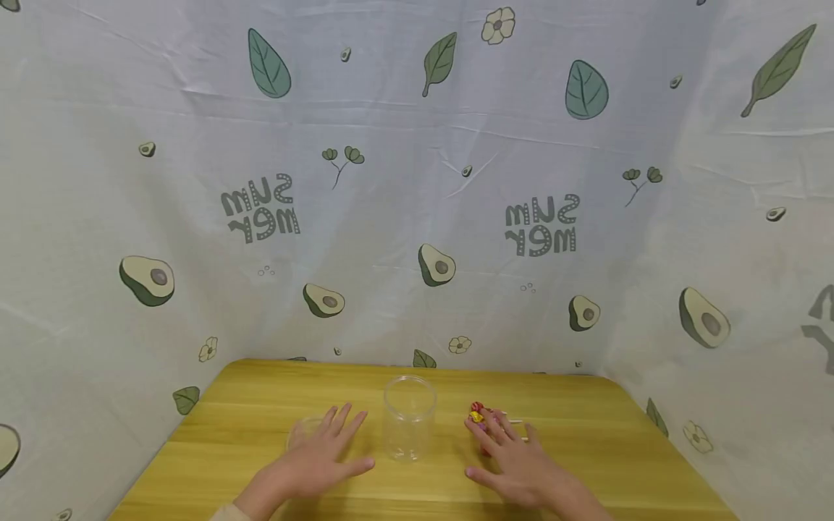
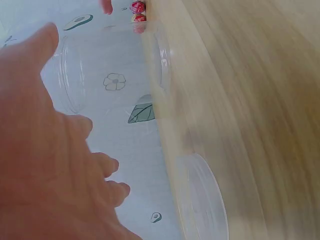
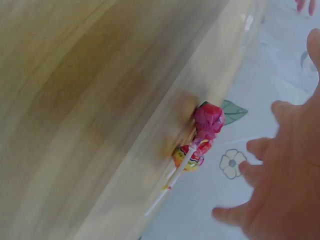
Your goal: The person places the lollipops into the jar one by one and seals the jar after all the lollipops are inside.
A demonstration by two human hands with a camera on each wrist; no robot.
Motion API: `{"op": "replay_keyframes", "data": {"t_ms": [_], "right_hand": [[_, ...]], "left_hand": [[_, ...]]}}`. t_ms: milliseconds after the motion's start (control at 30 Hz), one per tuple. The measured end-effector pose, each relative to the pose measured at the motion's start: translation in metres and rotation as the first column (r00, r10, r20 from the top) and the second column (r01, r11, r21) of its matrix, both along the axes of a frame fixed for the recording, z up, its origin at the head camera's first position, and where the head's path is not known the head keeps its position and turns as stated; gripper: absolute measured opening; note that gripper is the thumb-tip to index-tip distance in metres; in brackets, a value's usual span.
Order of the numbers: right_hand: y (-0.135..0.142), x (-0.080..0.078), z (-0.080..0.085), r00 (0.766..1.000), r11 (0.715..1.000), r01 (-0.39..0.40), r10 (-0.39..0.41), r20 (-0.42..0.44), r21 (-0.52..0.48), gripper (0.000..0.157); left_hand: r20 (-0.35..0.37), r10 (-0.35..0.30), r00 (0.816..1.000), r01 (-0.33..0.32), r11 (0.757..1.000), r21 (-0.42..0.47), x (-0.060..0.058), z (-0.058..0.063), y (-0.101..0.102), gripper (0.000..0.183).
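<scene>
At left on the wood-grain table (image 1: 228, 405), my head view shows a clear, round, shallow lid (image 2: 205, 200) lying flat, partly hidden behind a person's left hand (image 1: 316, 462); that hand's fingers are spread, thumb stretched toward the middle, and my left wrist view sets the hand above the tabletop; at center a clear cylindrical jar (image 1: 409, 427) stands upright between the two hands, mouth up; to its right I see lollipops (image 3: 209, 119) in red, yellow and pink wrappers lying bunched on the table, white sticks showing; the right hand (image 1: 521, 467) hovers near them, fingers spread, a gap visible in my right wrist view; behind hangs a pale cloth (image 1: 404, 217) printed with avocados and leaves.
</scene>
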State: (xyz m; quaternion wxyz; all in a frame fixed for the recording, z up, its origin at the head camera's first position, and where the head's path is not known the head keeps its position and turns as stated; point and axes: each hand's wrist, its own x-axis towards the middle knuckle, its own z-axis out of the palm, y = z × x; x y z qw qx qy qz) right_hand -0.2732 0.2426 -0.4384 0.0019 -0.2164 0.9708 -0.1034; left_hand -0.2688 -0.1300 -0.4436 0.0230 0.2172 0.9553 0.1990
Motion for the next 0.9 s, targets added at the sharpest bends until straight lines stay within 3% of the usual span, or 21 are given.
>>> {"op": "replay_keyframes", "data": {"t_ms": [167,367,500,633,900], "right_hand": [[0.001,-0.007,-0.001,0.995,0.999,-0.049,0.047,-0.091,-0.018,0.076],[0.001,-0.008,-0.001,0.984,0.997,-0.055,0.046,-0.173,-0.047,0.064],[0.002,-0.008,-0.002,0.976,0.996,-0.056,0.039,-0.216,-0.075,0.058],[0.003,-0.009,-0.003,0.972,0.993,-0.050,0.024,-0.233,-0.107,0.055],[0.005,-0.011,-0.008,0.976,0.987,-0.034,-0.001,-0.216,-0.158,0.052]], "left_hand": [[-0.075,0.011,0.997,-0.005,0.997,0.075,-0.008,0.005,0.003,0.086],[-0.169,0.083,0.982,-0.049,0.980,0.194,-0.017,0.013,0.011,0.079],[-0.146,0.139,0.980,-0.081,0.936,0.342,-0.023,0.018,0.020,0.065],[-0.136,0.148,0.980,-0.076,0.898,0.433,-0.030,0.020,0.030,0.056],[-0.106,0.145,0.984,-0.077,0.872,0.483,-0.042,0.019,0.046,0.060]]}}
